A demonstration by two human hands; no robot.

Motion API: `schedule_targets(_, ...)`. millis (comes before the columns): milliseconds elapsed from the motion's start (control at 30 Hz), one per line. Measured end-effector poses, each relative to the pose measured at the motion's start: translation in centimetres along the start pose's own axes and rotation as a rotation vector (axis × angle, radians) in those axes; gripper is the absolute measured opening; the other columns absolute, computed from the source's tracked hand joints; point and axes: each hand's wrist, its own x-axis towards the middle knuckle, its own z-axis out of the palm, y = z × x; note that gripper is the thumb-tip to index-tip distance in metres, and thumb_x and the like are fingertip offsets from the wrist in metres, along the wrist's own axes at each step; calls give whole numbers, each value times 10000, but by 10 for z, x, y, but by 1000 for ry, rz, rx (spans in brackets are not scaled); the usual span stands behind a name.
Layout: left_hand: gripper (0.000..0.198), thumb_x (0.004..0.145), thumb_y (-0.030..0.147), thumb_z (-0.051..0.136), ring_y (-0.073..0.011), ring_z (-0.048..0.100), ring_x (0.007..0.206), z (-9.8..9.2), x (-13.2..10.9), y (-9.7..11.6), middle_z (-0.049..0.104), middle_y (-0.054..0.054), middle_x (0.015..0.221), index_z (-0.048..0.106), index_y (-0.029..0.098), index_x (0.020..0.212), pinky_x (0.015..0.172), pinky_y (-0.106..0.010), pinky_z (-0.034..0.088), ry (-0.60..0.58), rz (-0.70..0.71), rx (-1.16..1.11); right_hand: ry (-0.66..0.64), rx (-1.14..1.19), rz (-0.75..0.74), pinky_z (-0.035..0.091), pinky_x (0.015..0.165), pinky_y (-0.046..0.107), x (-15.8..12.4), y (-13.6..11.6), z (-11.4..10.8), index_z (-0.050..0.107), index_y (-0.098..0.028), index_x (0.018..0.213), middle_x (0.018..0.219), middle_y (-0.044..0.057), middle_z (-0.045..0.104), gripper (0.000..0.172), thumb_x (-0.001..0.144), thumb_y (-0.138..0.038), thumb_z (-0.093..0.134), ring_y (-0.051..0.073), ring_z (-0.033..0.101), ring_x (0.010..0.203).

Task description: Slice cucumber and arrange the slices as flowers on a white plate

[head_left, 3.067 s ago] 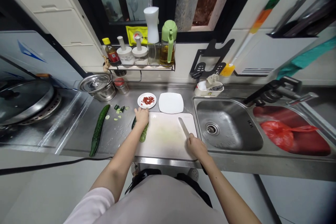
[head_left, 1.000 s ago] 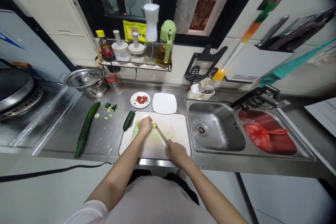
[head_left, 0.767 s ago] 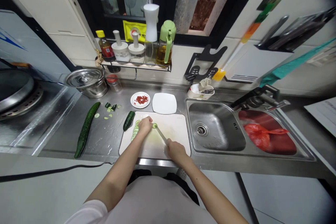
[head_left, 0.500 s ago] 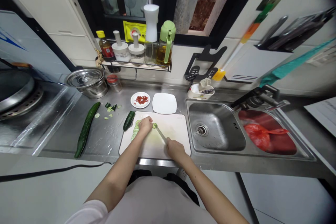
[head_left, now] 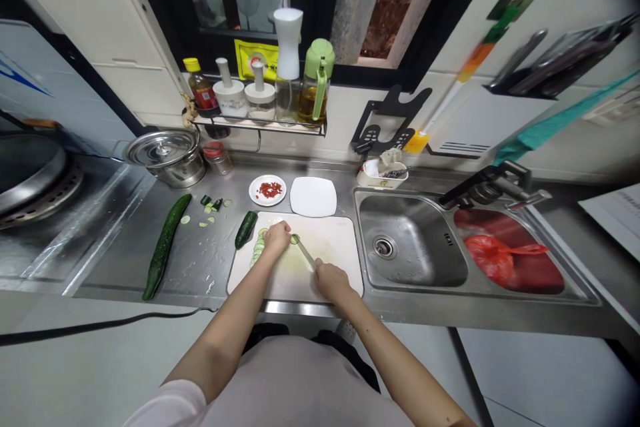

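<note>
Over the white cutting board (head_left: pixel 333 287), my left hand (head_left: pixel 277 237) curls closed, apparently around a piece of cucumber (head_left: pixel 294 239) whose pale green end shows at the fingertips. The rest of that piece is hidden under my fingers. My right hand (head_left: pixel 331 280) grips the handle of a kitchen knife (head_left: pixel 306 257), its blade angled up and left with the tip touching or close beside the cucumber. Overlapping cucumber slices (head_left: pixel 258 250) lie to the left of my left hand. A cut length of dark cucumber (head_left: pixel 245 229) rests at the board's upper left edge.
Behind the board stand a small plate (head_left: pixel 255 195) with chopped red bits and a white square plate (head_left: pixel 313 197). A long cucumber (head_left: pixel 167 247) and scraps (head_left: pixel 211 208) lie left. The sink (head_left: pixel 415 247) is right; a lidded pot (head_left: pixel 175 159) stands back left.
My right hand and the knife have shifted slightly to the left and up, towards the cucumber piece. My left hand has stayed nearly in place.
</note>
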Motion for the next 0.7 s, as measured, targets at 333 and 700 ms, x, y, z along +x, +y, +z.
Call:
schedule_targets(333, 124, 797, 223, 582, -213, 621, 1031, 0, -2, 1, 724, -25, 1025, 648, 267, 892, 891, -337, 369, 23, -2, -2, -22, 19, 4, 453, 775, 346, -1, -1, -3, 527, -129, 1162, 1046, 177, 688, 331, 891, -106, 338, 273, 655, 1008)
schedule_targets(700, 112, 785, 228, 622, -218, 629, 1015, 0, -2, 0, 725, -24, 1012, 645, 268, 888, 907, -346, 363, 38, 5, -9, -20, 20, 15, 453, 755, 352, -9, 3, 4, 532, -131, 1161, 1043, 183, 689, 316, 917, -139, 331, 284, 663, 992)
